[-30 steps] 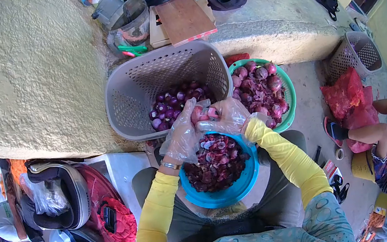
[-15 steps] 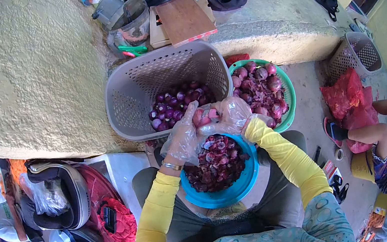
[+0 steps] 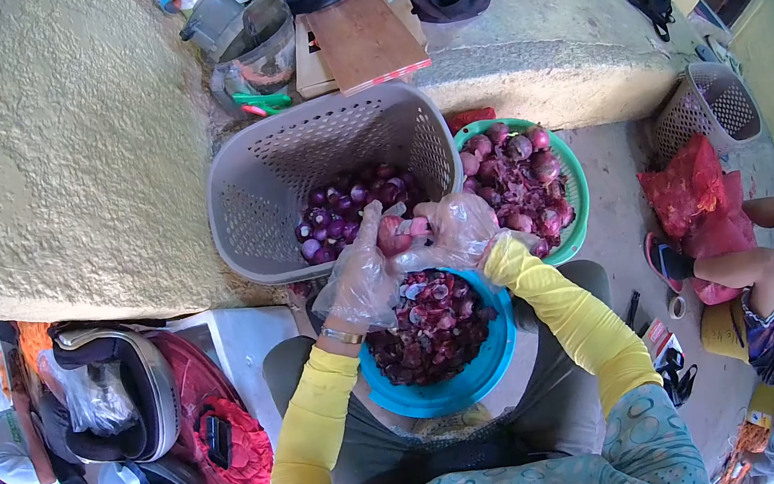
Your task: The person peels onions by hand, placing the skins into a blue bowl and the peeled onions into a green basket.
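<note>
Both my hands wear clear plastic gloves and meet above the blue basin (image 3: 508, 344), which is full of dark red onion skins (image 3: 431, 326). My left hand (image 3: 361, 271) is closed around a red onion (image 3: 393, 236). Close against it, my right hand (image 3: 462, 228) has its fingers curled in; a small pink piece shows at its fingertips, and I cannot make out what it is. Beyond my hands stands a grey perforated basket (image 3: 240, 179) with shiny purple peeled onions (image 3: 337, 214). To its right, a green basket (image 3: 580, 181) holds unpeeled red onions (image 3: 519, 148) and loose skins.
A brown board (image 3: 368, 39) lies on boxes behind the grey basket, beside a bucket (image 3: 265, 43). Bags and a red sack (image 3: 236, 438) lie at the left. Another person's leg (image 3: 740, 267) and a red mesh bag (image 3: 687, 184) are at the right.
My hands stay together over the basin, with only slight finger movement around the onion. The whole view has shifted a little. At the right, the other person's arm has changed position.
</note>
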`<state>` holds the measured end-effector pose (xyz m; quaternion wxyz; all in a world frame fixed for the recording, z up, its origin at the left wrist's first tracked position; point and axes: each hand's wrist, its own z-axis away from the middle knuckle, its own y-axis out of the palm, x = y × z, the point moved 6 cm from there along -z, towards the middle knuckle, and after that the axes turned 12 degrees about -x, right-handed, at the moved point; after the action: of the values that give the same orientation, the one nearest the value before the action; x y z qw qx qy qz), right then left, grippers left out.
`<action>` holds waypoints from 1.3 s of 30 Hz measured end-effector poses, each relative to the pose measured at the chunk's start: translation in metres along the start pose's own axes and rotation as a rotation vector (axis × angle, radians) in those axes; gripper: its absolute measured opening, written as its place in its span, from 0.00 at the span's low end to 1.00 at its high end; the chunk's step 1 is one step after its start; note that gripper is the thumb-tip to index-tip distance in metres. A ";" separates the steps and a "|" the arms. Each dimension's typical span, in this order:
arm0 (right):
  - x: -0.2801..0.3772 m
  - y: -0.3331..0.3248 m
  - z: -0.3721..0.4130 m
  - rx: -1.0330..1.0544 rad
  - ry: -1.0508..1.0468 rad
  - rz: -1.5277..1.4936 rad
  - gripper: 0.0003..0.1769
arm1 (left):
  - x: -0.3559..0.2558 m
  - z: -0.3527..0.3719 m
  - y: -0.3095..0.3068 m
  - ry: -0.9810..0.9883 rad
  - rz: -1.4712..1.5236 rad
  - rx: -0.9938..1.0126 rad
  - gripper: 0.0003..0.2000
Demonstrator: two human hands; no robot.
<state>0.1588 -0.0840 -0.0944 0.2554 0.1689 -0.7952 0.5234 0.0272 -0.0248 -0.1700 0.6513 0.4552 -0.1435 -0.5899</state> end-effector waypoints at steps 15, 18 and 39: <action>-0.006 -0.003 -0.002 0.026 0.080 0.098 0.43 | -0.016 0.037 0.032 0.634 -0.734 -0.090 0.26; -0.005 -0.003 0.000 0.013 0.058 -0.001 0.42 | -0.016 0.035 0.025 0.456 -0.617 -0.180 0.26; -0.007 -0.003 -0.001 -0.025 0.033 0.130 0.45 | -0.002 0.006 -0.006 0.113 0.003 -0.055 0.30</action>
<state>0.1666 -0.0839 -0.0957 0.2362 0.1051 -0.8065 0.5318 0.0186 -0.0246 -0.1710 0.6715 0.4695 -0.0908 -0.5661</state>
